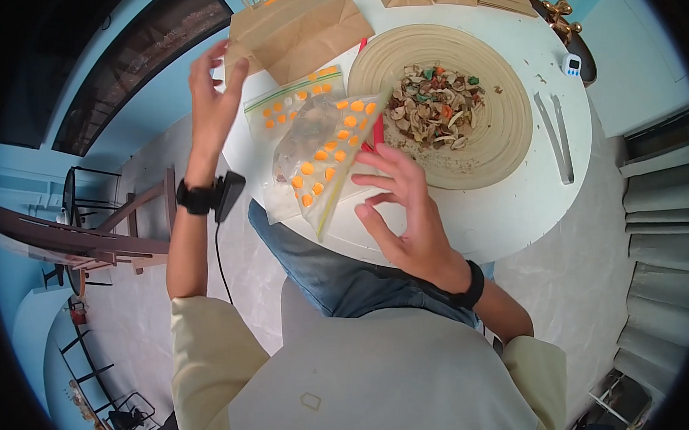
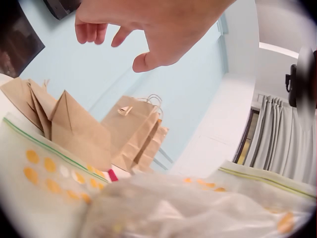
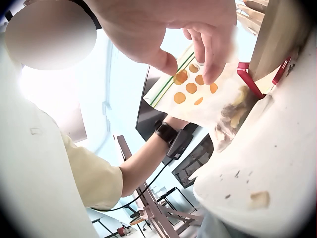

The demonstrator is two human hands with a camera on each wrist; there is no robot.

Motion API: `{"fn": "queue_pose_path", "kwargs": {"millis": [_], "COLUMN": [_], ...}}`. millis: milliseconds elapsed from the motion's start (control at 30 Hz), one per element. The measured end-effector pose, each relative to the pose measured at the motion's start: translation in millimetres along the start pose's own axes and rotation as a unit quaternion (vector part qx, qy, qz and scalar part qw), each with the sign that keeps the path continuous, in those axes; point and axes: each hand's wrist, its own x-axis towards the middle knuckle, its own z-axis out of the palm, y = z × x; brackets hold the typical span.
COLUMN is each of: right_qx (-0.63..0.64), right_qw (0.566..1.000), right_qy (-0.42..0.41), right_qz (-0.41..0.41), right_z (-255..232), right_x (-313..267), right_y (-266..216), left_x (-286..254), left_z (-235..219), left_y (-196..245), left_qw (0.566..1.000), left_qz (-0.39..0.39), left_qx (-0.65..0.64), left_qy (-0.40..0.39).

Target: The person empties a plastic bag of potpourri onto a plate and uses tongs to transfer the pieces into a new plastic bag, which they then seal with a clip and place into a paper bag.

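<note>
Orange-dotted bag [image 1: 328, 150] seen between left hand [image 1: 217, 105] and right hand [image 1: 414, 223]. Had fingers apart on both, gripped nothing. Seemed like bag-handling step; needed pinch on zip edge [image 1: 332, 202].

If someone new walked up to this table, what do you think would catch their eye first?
Probably the big round wooden tray right of centre, with its heap of mixed dried pieces. Next, perhaps, the orange-dotted zip bags to its left, between the raised left hand and the right hand.
</note>
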Motion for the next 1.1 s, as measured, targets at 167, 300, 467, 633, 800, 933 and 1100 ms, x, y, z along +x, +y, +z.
{"fn": "queue_pose_path", "kwargs": {"millis": [167,300,467,633,800,933,1100], "right_qx": [-0.008,-0.018,-0.029,-0.023,-0.025,-0.031,-0.036], "right_qw": [1.000,0.999,0.998,0.998,0.997,0.997,0.997], "right_qy": [-0.029,-0.036,-0.033,-0.032,-0.038,-0.044,-0.043], "right_qz": [0.004,0.023,0.046,0.056,0.057,0.058,0.057], "right_z": [0,-3,-6,-7,-8,-10,-10], "right_x": [3,-2,-4,-5,-4,-3,-3], "right_y": [-4,-3,0,3,5,3,4], "left_x": [-7,17,33,44,52,81,106], "left_z": [24,44,71,83,75,53,46], "left_y": [-30,-45,-73,-100,-89,-117,-160], "left_qw": [0.996,0.976,0.979,0.977,0.942,0.930,0.890], "left_qz": [-0.067,-0.212,-0.173,-0.167,-0.217,-0.237,-0.279], "left_qx": [0.053,0.028,0.002,-0.044,-0.251,-0.275,-0.302], "left_qy": [-0.023,-0.050,-0.106,-0.126,-0.057,0.051,0.196]}}
